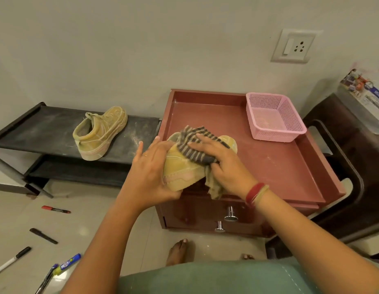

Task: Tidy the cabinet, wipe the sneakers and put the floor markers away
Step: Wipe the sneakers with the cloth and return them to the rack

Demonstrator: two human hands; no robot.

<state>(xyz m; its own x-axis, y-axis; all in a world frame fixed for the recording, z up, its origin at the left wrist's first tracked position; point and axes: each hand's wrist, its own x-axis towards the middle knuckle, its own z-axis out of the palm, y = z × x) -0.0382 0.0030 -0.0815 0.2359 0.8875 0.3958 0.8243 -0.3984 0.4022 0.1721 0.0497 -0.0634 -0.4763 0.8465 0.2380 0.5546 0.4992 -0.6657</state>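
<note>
Wiping step in hand. Left hand [150, 166] grips the sneaker [180, 168] by heel and sole, held just above the cabinet [205, 221] tabletop [269, 166]. Right hand [224, 168] holds the striped cloth [197, 143] pressed on the upper. Second sneaker [99, 132] sits on the shoe rack [46, 128], looks dusty, likely unwiped. Markers [56, 209] lie on the floor; pink basket [275, 117] sits on the tabletop. Next: probably rub along the side, turn the shoe to reach the rest.

Soft, warm, even indoor light, faint shadows, glare on the floor tiles [82, 232] lower left, wide-angle bending at edges.
</note>
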